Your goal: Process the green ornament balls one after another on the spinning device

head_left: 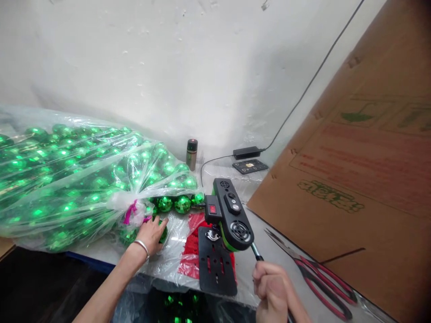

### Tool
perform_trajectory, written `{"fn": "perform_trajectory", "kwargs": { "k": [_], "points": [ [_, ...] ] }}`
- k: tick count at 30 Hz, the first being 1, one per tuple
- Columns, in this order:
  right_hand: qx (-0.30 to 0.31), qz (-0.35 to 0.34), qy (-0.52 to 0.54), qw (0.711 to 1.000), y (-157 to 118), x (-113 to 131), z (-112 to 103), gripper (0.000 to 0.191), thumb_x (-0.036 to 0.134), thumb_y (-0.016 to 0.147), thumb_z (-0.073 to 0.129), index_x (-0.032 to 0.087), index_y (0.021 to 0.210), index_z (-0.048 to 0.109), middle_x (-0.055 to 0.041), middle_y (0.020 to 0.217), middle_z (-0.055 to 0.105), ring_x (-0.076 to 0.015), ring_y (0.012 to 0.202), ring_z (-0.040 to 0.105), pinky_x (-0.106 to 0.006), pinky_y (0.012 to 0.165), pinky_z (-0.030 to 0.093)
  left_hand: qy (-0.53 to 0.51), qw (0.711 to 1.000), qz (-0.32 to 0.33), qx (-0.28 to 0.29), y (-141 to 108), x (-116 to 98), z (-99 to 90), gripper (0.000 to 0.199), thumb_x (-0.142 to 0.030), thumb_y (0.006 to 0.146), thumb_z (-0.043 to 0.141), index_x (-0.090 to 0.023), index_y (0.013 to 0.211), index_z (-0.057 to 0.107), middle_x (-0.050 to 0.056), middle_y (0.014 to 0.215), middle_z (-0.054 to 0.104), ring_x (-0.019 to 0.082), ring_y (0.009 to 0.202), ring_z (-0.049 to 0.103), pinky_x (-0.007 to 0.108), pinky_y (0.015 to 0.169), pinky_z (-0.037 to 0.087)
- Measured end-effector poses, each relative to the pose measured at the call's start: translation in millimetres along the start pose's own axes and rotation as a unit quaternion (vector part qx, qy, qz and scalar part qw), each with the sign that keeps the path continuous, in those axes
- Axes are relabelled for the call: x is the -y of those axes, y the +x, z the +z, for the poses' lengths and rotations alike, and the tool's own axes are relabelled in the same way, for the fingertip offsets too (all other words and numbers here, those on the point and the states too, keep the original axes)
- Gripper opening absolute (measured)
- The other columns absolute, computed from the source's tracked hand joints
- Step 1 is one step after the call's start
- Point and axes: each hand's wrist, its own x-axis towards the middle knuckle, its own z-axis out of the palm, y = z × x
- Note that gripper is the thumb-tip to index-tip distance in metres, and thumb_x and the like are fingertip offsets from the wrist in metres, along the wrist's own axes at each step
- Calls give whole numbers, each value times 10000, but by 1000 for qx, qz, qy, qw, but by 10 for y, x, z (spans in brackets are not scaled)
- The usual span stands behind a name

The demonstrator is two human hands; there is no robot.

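Green balls (pixel 182 205), round, shiny and mirror-faceted, are lying in a short row between the clear plastic bag (pixel 67 179) and the black device (pixel 232 214). The left hand (pixel 151 235) is resting on a similar ball beside the bag's pink tie (pixel 129 211), its fingers spreading wide. The right hand (pixel 274 285) is closing its fingers around a slender handle (pixel 257 252) that is extending from the device's lower end. Red material (pixel 191 249) is lying partly beneath the device's slotted black plate (pixel 216 264); red-and-black scissors (pixel 319 280) are lying to the right.
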Motion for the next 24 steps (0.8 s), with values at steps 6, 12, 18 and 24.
{"fn": "perform_trajectory", "kwargs": {
  "k": [6, 12, 18, 24],
  "points": [
    [42, -17, -18, 999, 110, 36, -16, 464, 288, 1169, 673, 218, 714, 617, -16, 717, 640, -140, 590, 563, -304, 527, 327, -267, 959, 21, -92, -38, 71, -70, 697, -356, 846, 899, -232, 1510, 727, 201, 1540, 753, 446, 1459, 725, 603, 1248, 599],
    [26, -48, -14, 998, 162, 88, 58, 454, 237, 1172, 654, 227, 721, 599, 2, 673, 609, -143, 574, 580, -306, 515, 340, -811, 571, -96, -90, -254, -329, 256, 712, -692, 826, 949, -233, 1342, 779, 124, 1364, 860, 384, 1303, 813, 538, 1130, 690],
    [40, -35, -32, 998, 303, 283, 138, 452, 196, 1206, 578, 238, 757, 537, 34, 673, 555, -120, 601, 573, -287, 545, 372, -884, 443, -148, -4, -421, -949, 769, 661, -584, 743, 1069, -238, 1255, 833, 133, 1394, 879, 389, 1396, 796, 556, 1195, 673],
    [59, -52, -34, 996, 335, 300, 119, 394, 128, 1194, 541, 234, 819, 601, 25, 712, 566, -135, 624, 580, -298, 563, 417, -743, 656, -93, -97, -400, -1171, 984, 931, -737, 761, 988, -213, 1487, 735, 206, 1630, 754, 497, 1650, 591, 674, 1437, 402]
  ]
}}
